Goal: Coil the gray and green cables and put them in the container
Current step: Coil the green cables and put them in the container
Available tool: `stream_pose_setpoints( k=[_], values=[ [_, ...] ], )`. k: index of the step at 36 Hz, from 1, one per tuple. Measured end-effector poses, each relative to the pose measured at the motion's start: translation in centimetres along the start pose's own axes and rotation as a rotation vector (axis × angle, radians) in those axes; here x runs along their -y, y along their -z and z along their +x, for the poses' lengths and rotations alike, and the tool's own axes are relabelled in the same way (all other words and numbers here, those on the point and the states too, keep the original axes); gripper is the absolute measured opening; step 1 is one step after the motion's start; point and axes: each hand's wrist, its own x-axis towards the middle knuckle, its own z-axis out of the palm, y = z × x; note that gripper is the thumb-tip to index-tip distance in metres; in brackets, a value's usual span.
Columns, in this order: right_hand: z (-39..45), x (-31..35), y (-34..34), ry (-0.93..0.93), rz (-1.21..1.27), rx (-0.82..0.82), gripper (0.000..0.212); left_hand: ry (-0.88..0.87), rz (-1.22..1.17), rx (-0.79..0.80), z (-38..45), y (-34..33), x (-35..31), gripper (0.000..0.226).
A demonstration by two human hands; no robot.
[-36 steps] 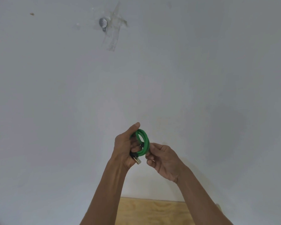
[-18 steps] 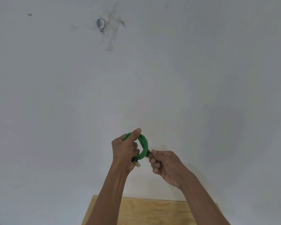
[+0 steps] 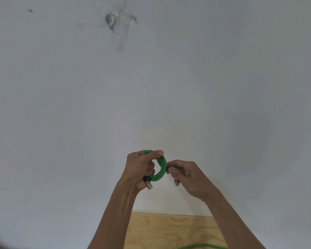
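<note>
Midair, both hands (image 3: 164, 172) around the coiled green cable (image 3: 161, 168)

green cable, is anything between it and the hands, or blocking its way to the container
Nothing stands between them: the left hand grips the coiled green cable and the right hand pinches it at the coil's right side. The container is out of view, so the path to it cannot be judged. More green cable lies on the wooden table below.

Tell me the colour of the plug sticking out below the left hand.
Gold metal with a black housing, on the plug below the left hand; head view.
</note>
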Motion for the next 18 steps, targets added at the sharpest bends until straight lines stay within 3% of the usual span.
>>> stream_pose_setpoints(
  k=[3,8,10,14,18],
  values=[
    [-0.1,-0.2,0.3,-0.007,-0.059,-0.015,0.021,-0.025,0.006,-0.026,-0.1,0.0,0.7,0.02],
    [-1.2,-0.3,0.4,-0.13,0.176,0.071,0.023,-0.111,0.016,-0.035,-0.6,-0.1,1.3,0.036],
    [-1.4,0.1,-0.2,-0.155,0.147,0.091,0.026,-0.106,-0.026,-0.043,-0.8,-0.4,1.6,0.037],
    [-1.8,0.9,-2.1,-0.018,0.176,-0.032,0.04,-0.101,-0.028,-0.038,-1.1,-1.0,1.7,0.034],
    [-2.3,0.9,-4.5,0.134,0.13,-0.27,0.037,-0.116,-0.036,-0.073,-1.3,-1.2,1.5,0.036]
  ],
)
